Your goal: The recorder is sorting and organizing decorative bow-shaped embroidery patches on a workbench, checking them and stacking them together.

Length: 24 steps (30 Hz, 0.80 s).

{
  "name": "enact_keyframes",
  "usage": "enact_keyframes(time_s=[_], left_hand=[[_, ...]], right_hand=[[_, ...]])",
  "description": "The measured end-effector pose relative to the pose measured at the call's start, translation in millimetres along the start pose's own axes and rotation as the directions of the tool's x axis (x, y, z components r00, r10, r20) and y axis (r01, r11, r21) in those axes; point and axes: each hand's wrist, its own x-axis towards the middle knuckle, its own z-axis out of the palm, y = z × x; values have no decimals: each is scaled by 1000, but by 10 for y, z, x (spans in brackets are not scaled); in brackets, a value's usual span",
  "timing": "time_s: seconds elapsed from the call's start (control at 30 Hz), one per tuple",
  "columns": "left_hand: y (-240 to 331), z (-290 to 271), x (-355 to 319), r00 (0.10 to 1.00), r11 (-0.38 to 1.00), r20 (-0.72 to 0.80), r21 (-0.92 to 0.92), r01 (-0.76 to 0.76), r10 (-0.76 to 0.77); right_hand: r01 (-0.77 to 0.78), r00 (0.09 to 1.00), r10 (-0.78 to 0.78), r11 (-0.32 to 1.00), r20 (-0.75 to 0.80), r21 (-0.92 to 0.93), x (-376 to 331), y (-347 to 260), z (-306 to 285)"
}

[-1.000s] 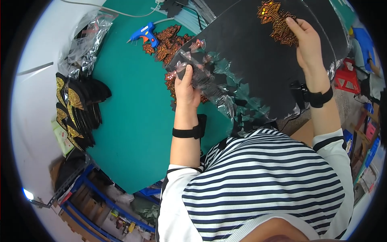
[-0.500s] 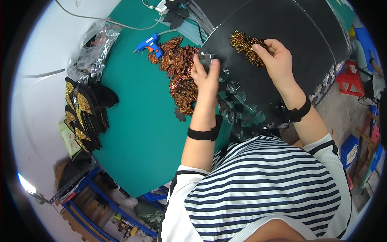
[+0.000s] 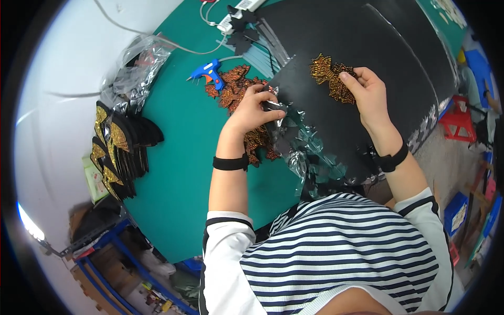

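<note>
A gold sequined patch [image 3: 328, 76] lies on a black sheet [image 3: 367, 47], and my right hand [image 3: 367, 94] pins its right end with fingertips. Beside it, my left hand [image 3: 255, 107] pinches a crinkled clear plastic film [image 3: 302, 142] at the sheet's left edge. Just behind my left hand is a pile of orange-brown sequined patches [image 3: 239, 94] on the green table [image 3: 178, 152]. Both wrists carry black bands.
A blue glue gun [image 3: 207, 72] lies beyond the pile. Stacked black-and-gold pieces [image 3: 118, 149] sit at the table's left edge, clear bags [image 3: 131, 68] behind them. A white power strip [image 3: 239, 10] and cables lie at the far end. Blue crates [image 3: 454, 210] and a red stool [image 3: 457, 115] stand on the floor at right.
The camera view has shifted, so the black sheet and patch sit lower and nearer the middle. My left hand keeps hold of the film; my right hand has stayed on the gold patch.
</note>
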Motion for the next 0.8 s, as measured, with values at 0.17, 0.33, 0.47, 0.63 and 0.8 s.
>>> enact_keyframes(time_s=[0.17,0.33,0.47,0.63,0.8], left_hand=[[-40,361,-91,884,941,-372,-285,181,-283],[-16,667,-156,748,937,-582,-314,155,-318],[25,637,-172,756,924,-560,-348,158,-340],[106,527,-195,755,926,-543,-286,245,-367],[-42,384,-120,813,914,-505,-399,79,-290]], right_hand=[[-14,996,-3,981,84,193,60,-355,477],[-212,869,135,971,476,112,104,-362,1105],[-151,922,214,966,323,-209,116,-33,1132],[-109,961,167,961,220,-256,45,114,777],[50,963,78,889,257,-456,-80,226,430]])
